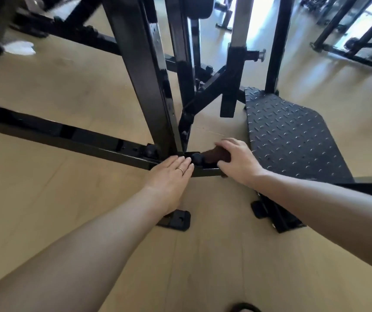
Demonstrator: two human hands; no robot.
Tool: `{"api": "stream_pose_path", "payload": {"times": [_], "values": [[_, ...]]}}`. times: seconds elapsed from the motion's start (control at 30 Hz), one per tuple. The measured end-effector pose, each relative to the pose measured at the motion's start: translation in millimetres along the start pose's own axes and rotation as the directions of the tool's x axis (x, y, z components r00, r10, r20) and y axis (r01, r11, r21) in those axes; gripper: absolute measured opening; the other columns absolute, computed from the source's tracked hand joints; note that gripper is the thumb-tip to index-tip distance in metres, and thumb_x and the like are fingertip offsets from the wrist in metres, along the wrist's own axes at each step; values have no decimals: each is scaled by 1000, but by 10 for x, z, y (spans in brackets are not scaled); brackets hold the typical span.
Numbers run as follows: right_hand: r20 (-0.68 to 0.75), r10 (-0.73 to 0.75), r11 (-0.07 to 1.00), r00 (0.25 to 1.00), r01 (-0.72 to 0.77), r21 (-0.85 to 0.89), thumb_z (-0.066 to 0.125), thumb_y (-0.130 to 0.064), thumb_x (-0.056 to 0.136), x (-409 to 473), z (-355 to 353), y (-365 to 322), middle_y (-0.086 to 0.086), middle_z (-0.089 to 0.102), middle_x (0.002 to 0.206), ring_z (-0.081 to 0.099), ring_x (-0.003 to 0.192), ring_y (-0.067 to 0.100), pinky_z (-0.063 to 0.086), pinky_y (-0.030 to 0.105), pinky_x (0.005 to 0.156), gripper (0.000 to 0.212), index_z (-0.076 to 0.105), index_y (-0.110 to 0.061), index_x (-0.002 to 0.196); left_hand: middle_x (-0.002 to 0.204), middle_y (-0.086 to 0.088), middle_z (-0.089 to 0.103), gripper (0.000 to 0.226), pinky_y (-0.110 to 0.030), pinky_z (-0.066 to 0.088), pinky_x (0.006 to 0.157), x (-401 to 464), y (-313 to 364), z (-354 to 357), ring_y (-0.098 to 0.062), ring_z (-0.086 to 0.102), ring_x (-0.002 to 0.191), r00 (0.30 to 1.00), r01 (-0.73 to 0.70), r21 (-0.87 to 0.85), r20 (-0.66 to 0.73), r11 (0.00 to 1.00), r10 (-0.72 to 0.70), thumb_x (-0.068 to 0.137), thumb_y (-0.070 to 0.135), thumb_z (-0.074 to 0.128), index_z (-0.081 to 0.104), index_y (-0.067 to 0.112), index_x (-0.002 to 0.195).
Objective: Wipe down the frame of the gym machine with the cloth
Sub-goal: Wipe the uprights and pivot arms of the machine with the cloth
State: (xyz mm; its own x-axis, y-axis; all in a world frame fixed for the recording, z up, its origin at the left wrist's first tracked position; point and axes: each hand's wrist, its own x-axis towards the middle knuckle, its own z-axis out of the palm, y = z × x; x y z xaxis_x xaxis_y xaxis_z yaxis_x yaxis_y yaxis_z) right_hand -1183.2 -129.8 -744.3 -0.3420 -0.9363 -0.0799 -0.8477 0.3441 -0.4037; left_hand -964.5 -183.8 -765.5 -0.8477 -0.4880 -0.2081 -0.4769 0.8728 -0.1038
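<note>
The black steel frame of the gym machine (72, 137) runs low across the floor from the left and meets a slanted upright (144, 70) at a bolted joint. My left hand (171, 174) lies flat on the low bar just in front of that joint, fingers together, a ring on one finger. My right hand (237, 159) presses a dark brown cloth (216, 156) onto the bar right of the joint bolt. Most of the cloth is hidden under the hand.
A black checker-plate footplate (293, 140) slopes down at the right, beside my right hand. Two black rubber feet (176, 219) (259, 209) rest on the tan wooden floor near my arms. More black machine frames stand at the far left and far right. A white object (20, 47) lies at upper left.
</note>
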Motion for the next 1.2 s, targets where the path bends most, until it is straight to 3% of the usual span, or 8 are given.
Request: {"api": "stream_pose_path", "payload": {"times": [0.1,0.2,0.5,0.6,0.77,0.97,1.1,1.2], "values": [[6,-78,997,997,78,-22,64,-36,91,96,268,-14,-3,46,153,23,146,21,18,34,121,53,60,-23,143,171,-8,-12,91,-40,-8,126,49,103,129,-22,-12,158,997,70,-23,25,997,-69,102,36,53,-10,10,162],[-100,-95,993,990,88,-77,39,-63,94,88,410,35,-8,47,152,23,146,18,18,40,121,55,65,-34,134,172,-4,-9,99,-39,-3,126,103,173,153,-21,-10,158,992,128,-107,11,986,-127,97,38,60,-9,12,163],[-149,-349,854,925,248,-458,40,-34,103,-3,436,495,8,57,139,42,137,36,40,52,109,36,69,-19,117,172,-2,-6,93,-35,10,126,119,164,78,-19,-4,158,992,119,-177,-14,977,-123,97,32,58,-6,14,163],[-149,-252,817,956,127,-563,42,-28,104,-38,118,957,13,55,139,43,131,40,43,52,101,33,68,-11,116,172,-1,-8,89,-33,16,124,108,141,49,-17,-5,158,995,94,-203,-17,975,-99,99,28,52,-7,13,163],[-321,-141,932,937,16,-362,58,-13,100,-9,179,788,18,62,124,46,123,44,44,53,101,18,70,0,100,171,-2,-12,89,-32,21,123,89,126,60,-18,-8,158,997,64,-193,-23,979,-69,99,24,51,-10,12,163],[-341,-278,956,898,292,-13,43,-24,103,-61,674,-80,7,63,117,51,118,28,43,46,107,32,68,-6,100,171,-2,-14,95,-34,20,124,96,122,114,-19,-9,157,997,62,-166,-33,984,-69,98,29,57,-10,13,162],[-268,-501,858,823,433,-275,47,-19,104,-96,566,355,12,59,126,49,123,36,41,46,113,22,65,-7,104,171,0,-14,94,-33,25,121,77,86,154,-17,-9,157,998,46,-172,-37,984,-53,97,27,56,-10,15,163],[-302,-393,883,869,265,-388,50,-15,101,-106,351,823,17,59,125,47,123,43,40,52,111,19,65,-4,104,170,-1,-17,92,-33,23,123,79,65,156,-16,-13,157,999,31,-165,-21,986,-35,97,25,52,-12,14,162]]}}
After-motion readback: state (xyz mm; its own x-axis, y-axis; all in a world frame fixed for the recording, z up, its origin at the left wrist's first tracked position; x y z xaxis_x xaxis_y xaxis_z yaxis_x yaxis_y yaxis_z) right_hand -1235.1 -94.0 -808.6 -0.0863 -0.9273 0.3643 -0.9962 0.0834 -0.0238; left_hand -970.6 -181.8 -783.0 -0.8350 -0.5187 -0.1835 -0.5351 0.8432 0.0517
